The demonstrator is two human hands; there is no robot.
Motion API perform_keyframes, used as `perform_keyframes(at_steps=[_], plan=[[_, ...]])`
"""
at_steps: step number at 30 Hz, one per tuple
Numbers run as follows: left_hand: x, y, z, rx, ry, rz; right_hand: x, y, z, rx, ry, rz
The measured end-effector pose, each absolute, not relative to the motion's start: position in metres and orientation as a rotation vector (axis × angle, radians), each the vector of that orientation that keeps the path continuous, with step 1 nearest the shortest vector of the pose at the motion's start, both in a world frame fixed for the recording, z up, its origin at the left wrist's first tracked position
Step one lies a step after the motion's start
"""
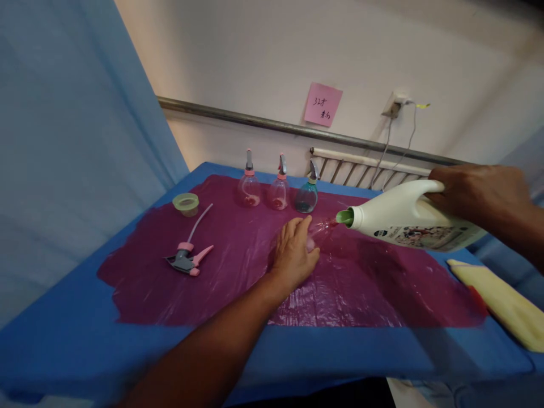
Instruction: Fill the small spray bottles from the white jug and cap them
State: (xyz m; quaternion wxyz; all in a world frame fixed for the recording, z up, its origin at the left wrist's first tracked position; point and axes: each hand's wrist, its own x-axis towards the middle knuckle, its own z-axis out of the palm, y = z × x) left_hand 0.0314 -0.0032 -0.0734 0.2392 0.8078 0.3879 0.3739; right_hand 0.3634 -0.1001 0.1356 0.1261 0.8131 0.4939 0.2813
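My left hand [294, 247] is closed around a clear plastic bottle [322, 228], which lies tilted with its neck pointing right. Most of its body is hidden behind my fingers. My right hand [478, 190] grips the handle of a large cream-coloured jug [395, 218], tipped on its side with a printed label facing me. The jug's green-lined mouth is right at the bottle's neck; whether they touch, or liquid flows, I cannot make out. A grey and pink spray trigger head [184, 259] with its dip tube lies left of my left hand.
Behind my hands stand two clear spray bottles [249, 190] and a teal spray bottle [306, 195]. A small lidded tub [186, 204] sits left. Purple plastic sheeting [144, 289] covers the blue table [340, 351]. A yellow bundle [501, 300] lies right; a metal rail [255, 118] runs behind.
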Motion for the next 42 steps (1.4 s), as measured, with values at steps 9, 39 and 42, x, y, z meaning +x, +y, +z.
perform_keyframes(at_steps=[9,39,42], plan=[[0.031,-0.002,-0.076,2.229,1.046,1.027,0.355,-0.1,0.139,2.39,1.458,0.838],[0.03,-0.003,-0.074,2.222,1.063,1.016,0.356,-0.098,0.14,2.358,1.498,0.91],[0.03,-0.003,-0.075,2.217,1.062,1.034,0.354,-0.098,0.14,2.375,1.484,0.887]])
